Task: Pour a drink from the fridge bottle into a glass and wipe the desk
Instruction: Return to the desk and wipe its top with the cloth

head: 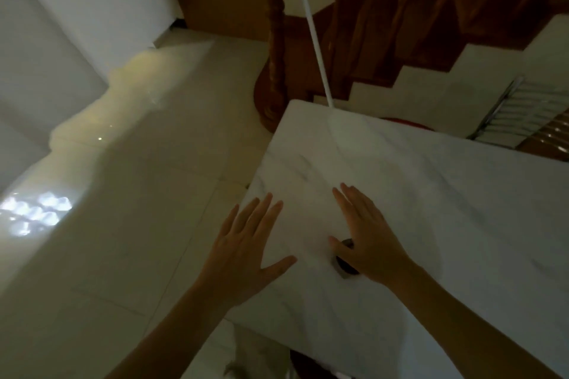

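Both hands are held flat and spread over the near corner of the marble-look desk (415, 194), nothing gripped in either. The left hand (246, 251) is splayed palm-down at the desk's left edge, fingers fanned; the right hand (368, 234) is laid out the same way just beside it, thumb tucked toward a small dark round object (345, 264) that's partly covered by the palm. What that object is can't be told, maybe a cap or a grommet set in the top.

No bottle, glass or cloth is seen anywhere here, so the pouring gear is out of view and the fridge isn't clearly identified either. It's judged that nothing of the task is started yet; the pose looks like hands being shown or steadied before setting off.

The desk top is smooth, glossy white stone with faint grey veining and a rounded corner. The floor (138, 194) is pale polished tile with window glare. Behind, a turned wooden newel post (277, 49) and reddish stairs (446, 9) are seen, with a thin white pole (314, 37) leaned against the desk's far edge.
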